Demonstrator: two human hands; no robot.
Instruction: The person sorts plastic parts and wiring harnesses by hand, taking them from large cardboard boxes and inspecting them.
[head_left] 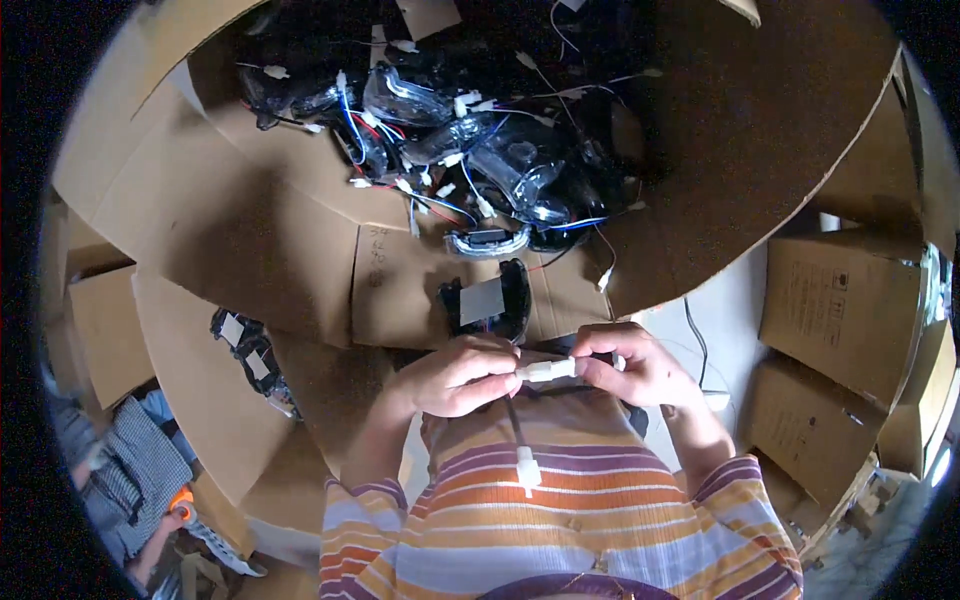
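Head view: left fingers (495, 386) and right fingers (602, 377) pinch a white connector (548, 371); its ends are hidden.

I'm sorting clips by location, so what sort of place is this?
Probably a workshop or packing area: a big cardboard box holds a heap of clear and black wired parts, cartons are stacked at the right, and the left hand and right hand hold a white connector.
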